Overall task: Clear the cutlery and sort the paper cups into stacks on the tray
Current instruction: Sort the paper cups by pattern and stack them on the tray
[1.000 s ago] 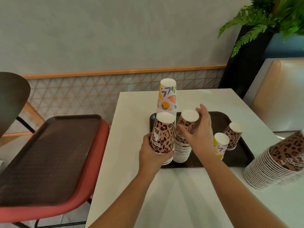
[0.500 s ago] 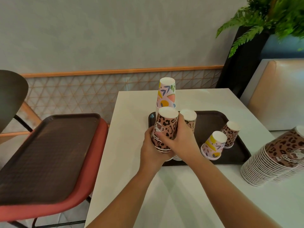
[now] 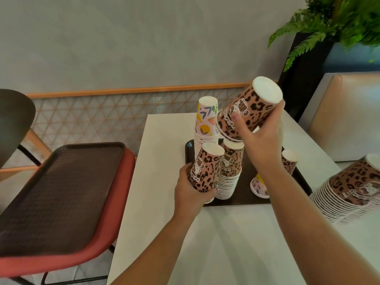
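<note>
A dark tray (image 3: 244, 194) lies on the white table (image 3: 164, 182). My left hand (image 3: 191, 192) grips a short stack of upside-down leopard-print cups (image 3: 205, 169) at the tray's near left corner. My right hand (image 3: 261, 140) holds a leopard cup (image 3: 250, 108) lifted and tilted above a taller leopard stack (image 3: 230, 171). Behind stands a stack of pink floral cups (image 3: 206, 122). A single leopard cup (image 3: 289, 163) and a tipped floral cup (image 3: 258, 186) sit on the tray's right side, partly hidden by my right arm.
A long leopard cup stack (image 3: 349, 194) lies on its side on the table at the right. An empty dark tray (image 3: 57, 194) rests on a red chair (image 3: 102, 239) to the left. A plant (image 3: 339, 23) and a padded seat (image 3: 339, 112) stand at the back right.
My right hand has pulled cups off the top of the stack in my left hand and raised them up and to the right. The left hand has stayed put.
</note>
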`<control>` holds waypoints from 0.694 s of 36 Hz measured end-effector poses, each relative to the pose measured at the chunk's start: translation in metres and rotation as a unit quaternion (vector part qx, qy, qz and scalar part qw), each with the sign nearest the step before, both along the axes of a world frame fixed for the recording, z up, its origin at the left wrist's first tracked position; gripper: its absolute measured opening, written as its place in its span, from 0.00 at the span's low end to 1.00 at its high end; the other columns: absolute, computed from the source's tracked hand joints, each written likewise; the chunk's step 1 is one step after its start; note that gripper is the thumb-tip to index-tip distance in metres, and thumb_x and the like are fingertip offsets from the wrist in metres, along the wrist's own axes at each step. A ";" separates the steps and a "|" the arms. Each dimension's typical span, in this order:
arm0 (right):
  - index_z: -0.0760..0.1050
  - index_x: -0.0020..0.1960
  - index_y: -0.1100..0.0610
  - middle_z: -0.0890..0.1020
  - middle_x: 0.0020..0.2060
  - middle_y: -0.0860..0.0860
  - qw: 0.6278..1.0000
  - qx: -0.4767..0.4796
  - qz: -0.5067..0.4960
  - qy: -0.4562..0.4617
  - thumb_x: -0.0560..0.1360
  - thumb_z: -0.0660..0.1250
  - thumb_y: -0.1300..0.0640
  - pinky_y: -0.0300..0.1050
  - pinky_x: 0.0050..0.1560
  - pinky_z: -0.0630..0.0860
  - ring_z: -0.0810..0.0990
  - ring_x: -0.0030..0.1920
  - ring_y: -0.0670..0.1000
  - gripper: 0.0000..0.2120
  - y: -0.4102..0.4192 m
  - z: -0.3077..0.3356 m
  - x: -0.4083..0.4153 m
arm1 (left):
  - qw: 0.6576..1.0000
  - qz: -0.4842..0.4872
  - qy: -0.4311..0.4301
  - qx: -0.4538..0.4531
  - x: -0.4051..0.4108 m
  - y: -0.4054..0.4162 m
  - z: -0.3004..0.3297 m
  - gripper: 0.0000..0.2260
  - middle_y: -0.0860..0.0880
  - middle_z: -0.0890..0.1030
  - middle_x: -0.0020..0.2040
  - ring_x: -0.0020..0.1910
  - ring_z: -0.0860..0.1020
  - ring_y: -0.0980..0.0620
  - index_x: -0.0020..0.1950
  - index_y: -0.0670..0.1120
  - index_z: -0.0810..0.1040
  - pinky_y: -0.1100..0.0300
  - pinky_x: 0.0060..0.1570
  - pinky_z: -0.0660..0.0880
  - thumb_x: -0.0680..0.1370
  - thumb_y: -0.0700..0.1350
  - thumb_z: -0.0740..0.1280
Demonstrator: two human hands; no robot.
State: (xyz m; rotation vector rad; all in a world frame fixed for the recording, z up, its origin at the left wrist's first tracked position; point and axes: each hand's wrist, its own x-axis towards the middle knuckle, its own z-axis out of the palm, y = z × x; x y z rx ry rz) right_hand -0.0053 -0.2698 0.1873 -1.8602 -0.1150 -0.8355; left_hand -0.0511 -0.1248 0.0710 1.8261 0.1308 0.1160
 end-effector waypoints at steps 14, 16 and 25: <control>0.58 0.71 0.58 0.71 0.65 0.54 0.988 -0.077 0.006 0.136 0.69 0.73 0.51 0.38 0.59 0.66 0.70 0.65 0.50 0.37 -0.006 -0.076 0.003 | 1.000 0.006 -0.006 -0.019 0.003 0.000 0.004 0.36 0.62 0.75 0.52 0.52 0.75 0.62 0.61 0.57 0.65 0.72 0.47 0.72 0.60 0.42 0.80; 0.56 0.72 0.58 0.69 0.67 0.54 0.986 -0.085 0.013 0.141 0.68 0.73 0.50 0.42 0.63 0.67 0.68 0.67 0.51 0.40 -0.006 -0.082 0.002 | 1.000 0.006 -0.004 -0.022 0.002 0.001 0.005 0.35 0.64 0.74 0.51 0.51 0.75 0.65 0.60 0.57 0.65 0.73 0.46 0.71 0.61 0.42 0.80; 0.63 0.68 0.60 0.70 0.62 0.51 0.992 -0.115 0.053 -0.006 0.70 0.68 0.46 0.29 0.63 0.64 0.69 0.64 0.45 0.32 0.018 -0.057 -0.023 | 0.999 0.012 -0.008 -0.037 0.006 0.003 0.006 0.35 0.58 0.78 0.54 0.53 0.77 0.60 0.62 0.55 0.68 0.64 0.51 0.76 0.60 0.42 0.80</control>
